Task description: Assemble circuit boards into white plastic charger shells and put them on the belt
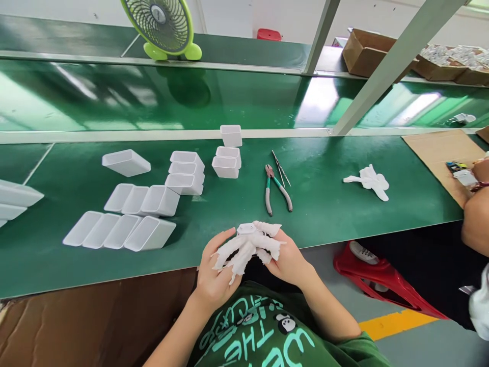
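Close to the bench's front edge, my left hand [217, 265] and my right hand [290, 257] meet around a small white plastic piece [246, 229] with two dark dots on it. Both hands are closed on it. Several ragged white finger covers [244, 255] appear to sit on my fingers, hiding the fingertips. Just beyond my hands lie cutting pliers [270, 176] with grey and teal handles, spread apart. Metal tweezers [281, 171] rest beside them. To the left, several white open plastic boxes [158, 200] stand in rows on the green bench [214, 219].
More white finger covers [369, 179] lie to the right. A co-worker's arm [477, 219] reaches over cardboard [445, 158] at the right edge. A green fan [160, 25] and an open carton [367, 51] occupy the raised shelf. A slanted post [397, 61] crosses at the upper right.
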Demonstrator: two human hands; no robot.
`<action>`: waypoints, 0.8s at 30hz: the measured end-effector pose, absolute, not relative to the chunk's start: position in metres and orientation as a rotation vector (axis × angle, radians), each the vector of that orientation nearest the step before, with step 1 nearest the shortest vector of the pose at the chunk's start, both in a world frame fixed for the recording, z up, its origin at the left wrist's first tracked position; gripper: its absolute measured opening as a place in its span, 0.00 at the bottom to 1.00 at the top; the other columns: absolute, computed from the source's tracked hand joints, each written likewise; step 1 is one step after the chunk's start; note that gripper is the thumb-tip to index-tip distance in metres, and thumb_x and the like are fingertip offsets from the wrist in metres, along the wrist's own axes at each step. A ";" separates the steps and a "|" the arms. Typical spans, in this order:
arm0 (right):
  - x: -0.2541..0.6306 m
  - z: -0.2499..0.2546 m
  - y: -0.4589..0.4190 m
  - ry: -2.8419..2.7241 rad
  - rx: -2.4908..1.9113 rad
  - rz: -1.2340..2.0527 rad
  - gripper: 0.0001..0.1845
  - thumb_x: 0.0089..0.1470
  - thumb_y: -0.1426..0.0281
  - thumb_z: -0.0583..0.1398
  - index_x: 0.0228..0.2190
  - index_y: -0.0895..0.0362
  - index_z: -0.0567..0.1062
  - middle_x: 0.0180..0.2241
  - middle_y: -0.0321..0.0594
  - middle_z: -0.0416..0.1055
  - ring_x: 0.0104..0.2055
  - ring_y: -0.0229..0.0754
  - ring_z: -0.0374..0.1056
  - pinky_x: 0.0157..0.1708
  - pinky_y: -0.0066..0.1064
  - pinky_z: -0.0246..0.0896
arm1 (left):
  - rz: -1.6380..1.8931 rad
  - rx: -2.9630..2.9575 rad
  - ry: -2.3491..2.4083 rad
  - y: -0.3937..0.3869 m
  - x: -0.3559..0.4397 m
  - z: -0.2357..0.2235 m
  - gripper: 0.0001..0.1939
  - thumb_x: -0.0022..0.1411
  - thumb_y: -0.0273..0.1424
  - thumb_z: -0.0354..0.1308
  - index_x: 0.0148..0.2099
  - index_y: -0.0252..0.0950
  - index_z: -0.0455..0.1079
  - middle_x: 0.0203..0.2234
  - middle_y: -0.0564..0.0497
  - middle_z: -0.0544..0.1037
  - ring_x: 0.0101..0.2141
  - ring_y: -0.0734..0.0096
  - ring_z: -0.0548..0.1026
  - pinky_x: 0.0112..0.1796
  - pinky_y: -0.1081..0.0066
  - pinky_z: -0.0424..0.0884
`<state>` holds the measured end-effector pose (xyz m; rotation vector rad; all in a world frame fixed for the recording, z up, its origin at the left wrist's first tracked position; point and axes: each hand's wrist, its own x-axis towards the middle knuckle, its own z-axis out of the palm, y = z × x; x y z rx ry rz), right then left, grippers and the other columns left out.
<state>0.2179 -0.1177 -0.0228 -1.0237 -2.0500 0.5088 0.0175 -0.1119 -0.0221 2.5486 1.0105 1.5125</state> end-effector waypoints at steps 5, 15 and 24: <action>0.218 -0.029 -0.119 -2.092 -1.001 0.375 0.24 0.60 0.79 0.56 0.57 0.58 0.72 0.58 0.62 0.71 0.62 0.55 0.69 0.55 0.48 0.74 | 1.562 2.287 1.155 -0.117 0.021 -0.028 0.12 0.62 0.21 0.64 0.47 0.38 0.74 0.45 0.45 0.75 0.48 0.56 0.79 0.47 0.55 0.81; 0.217 -0.021 -0.118 -2.123 -1.001 0.367 0.30 0.60 0.79 0.56 0.62 0.57 0.66 0.57 0.62 0.72 0.62 0.56 0.69 0.55 0.50 0.74 | 1.507 1.914 1.203 -0.124 0.024 -0.032 0.12 0.66 0.26 0.63 0.51 0.41 0.76 0.49 0.47 0.74 0.48 0.63 0.80 0.50 0.61 0.81; 0.216 -0.026 -0.118 -2.116 -1.008 0.245 0.32 0.57 0.81 0.58 0.61 0.53 0.70 0.58 0.58 0.71 0.59 0.56 0.72 0.50 0.46 0.77 | 1.511 1.917 1.203 -0.120 0.021 -0.027 0.12 0.65 0.25 0.63 0.49 0.41 0.76 0.46 0.49 0.79 0.47 0.64 0.79 0.49 0.64 0.79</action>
